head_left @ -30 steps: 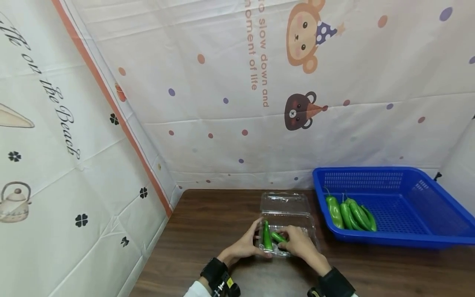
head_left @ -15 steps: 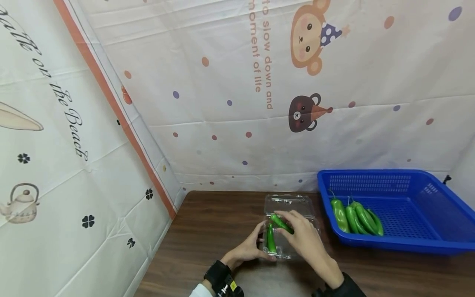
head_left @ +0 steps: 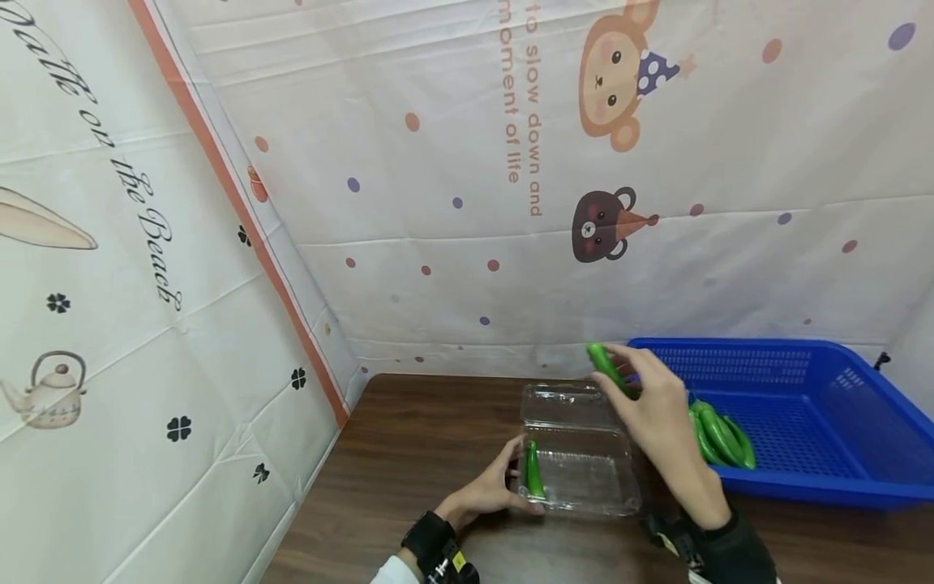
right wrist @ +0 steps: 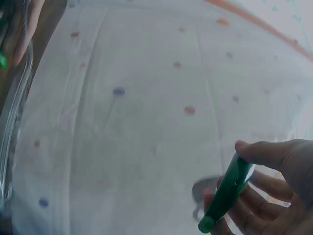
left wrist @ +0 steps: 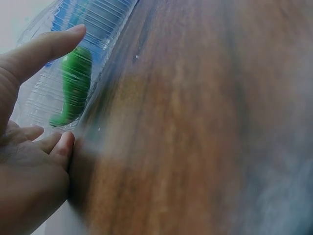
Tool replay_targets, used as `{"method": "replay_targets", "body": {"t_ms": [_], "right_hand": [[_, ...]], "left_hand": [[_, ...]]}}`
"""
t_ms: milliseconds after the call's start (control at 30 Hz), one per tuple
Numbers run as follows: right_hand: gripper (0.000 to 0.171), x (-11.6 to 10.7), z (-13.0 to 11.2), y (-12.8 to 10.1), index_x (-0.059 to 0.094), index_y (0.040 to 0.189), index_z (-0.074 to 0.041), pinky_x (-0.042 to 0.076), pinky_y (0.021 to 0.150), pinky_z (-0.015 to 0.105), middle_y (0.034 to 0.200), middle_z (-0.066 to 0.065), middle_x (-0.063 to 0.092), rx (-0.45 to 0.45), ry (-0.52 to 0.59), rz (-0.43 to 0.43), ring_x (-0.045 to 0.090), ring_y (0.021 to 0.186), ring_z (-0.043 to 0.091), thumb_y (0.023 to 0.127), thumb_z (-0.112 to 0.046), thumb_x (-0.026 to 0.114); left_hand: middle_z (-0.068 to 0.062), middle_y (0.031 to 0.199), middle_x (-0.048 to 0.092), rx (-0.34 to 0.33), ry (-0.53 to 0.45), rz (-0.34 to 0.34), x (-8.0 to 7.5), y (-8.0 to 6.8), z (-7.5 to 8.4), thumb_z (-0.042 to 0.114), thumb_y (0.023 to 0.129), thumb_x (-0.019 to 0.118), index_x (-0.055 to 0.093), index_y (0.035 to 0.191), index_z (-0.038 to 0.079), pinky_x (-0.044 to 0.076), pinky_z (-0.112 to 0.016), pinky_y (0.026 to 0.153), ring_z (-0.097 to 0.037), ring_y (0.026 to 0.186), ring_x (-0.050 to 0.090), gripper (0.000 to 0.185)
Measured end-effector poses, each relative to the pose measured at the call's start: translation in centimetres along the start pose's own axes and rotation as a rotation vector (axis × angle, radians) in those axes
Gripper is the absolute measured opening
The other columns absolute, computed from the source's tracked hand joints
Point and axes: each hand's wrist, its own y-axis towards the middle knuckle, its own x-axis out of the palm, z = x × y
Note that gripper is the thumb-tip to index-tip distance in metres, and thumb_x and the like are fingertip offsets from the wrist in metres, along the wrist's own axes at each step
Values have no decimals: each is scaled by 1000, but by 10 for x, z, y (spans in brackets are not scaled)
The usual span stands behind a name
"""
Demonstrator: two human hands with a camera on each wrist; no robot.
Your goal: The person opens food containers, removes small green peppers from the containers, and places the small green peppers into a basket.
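Observation:
My right hand [head_left: 660, 397] pinches a green chili pepper [head_left: 602, 359] between thumb and fingers, raised between the container and the blue basket. In the right wrist view this pepper [right wrist: 229, 191] slants with its rounded end down. A clear plastic container [head_left: 584, 478] lies on the table, its hinged lid [head_left: 565, 405] folded back. One green pepper [head_left: 535, 470] rests along its left wall, and shows through the ribbed side in the left wrist view. My left hand [head_left: 487, 487] holds the container's left side, thumb and fingers spread around it.
On the right stands a blue plastic basket [head_left: 817, 426] holding several green peppers [head_left: 718, 438]; my right forearm partly covers its left end. The brown wooden table [head_left: 430, 430] meets a printed white curtain [head_left: 438, 211] at the back and left.
My right hand has lifted one pepper out of the container and carried it up and right toward the basket. My left hand keeps its hold on the container.

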Motion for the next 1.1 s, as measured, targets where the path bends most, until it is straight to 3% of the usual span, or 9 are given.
{"method": "replay_targets", "body": {"t_ms": [100,167,267,433,500,667,867,967,1100], "right_hand": [[40,-8,15,-1,69,125,0,54,65,31,97,17,69,61,-46,5,68,83,31,86,-4,81],[39,-11,31,-4,69,125,1,55,66,38,99,21,70,101,-65,-14,68,85,35,88,-6,79],[39,-9,71,-7,69,128,-1,54,64,47,102,25,71,163,-94,-63,68,85,35,93,-17,77],[52,-2,156,-15,61,140,-9,42,48,34,107,24,69,249,-188,-193,63,72,23,100,-42,65],[53,-5,168,-15,58,143,-8,38,46,31,110,23,69,308,-235,-265,59,63,18,101,-41,63],[42,-25,151,-8,60,134,4,40,50,35,114,31,67,439,-273,-475,61,64,25,98,-17,68],[43,-44,131,1,60,129,11,50,59,42,114,35,64,453,-303,-712,65,83,40,94,-12,70],[44,-47,126,5,59,129,12,52,59,43,113,36,65,401,-300,-717,66,84,41,94,-12,71],[43,-47,106,14,61,128,11,55,60,43,111,36,66,277,-261,-649,67,87,42,94,-13,72]], "left_hand": [[-7,164,29,-1,-14,-1,0,-1,-2,11,79,89,20,161,36,38,-56,113,-31,136,44,110],[-7,163,30,0,-25,0,0,-1,-3,10,79,89,21,161,37,39,-56,112,-31,136,44,110],[-6,163,30,7,-41,-2,-2,-1,-4,10,79,89,21,160,39,38,-57,112,-30,136,44,110],[-7,165,26,12,-30,-1,-6,0,-2,11,80,89,19,161,38,37,-59,113,-32,137,43,111],[-9,165,26,16,-15,3,-6,0,-1,12,79,89,18,162,36,37,-59,113,-32,136,43,111],[-10,166,27,14,21,7,-3,1,2,15,80,89,17,163,32,38,-58,113,-33,138,43,112],[-7,166,26,2,29,-4,-1,3,4,19,80,90,16,163,33,37,-57,115,-32,141,41,112],[-8,166,26,7,31,-7,-1,3,4,19,80,90,16,163,33,37,-57,115,-32,140,42,112],[-8,165,27,10,25,-6,-1,2,1,18,80,90,17,163,31,38,-56,114,-32,139,43,112]]}}
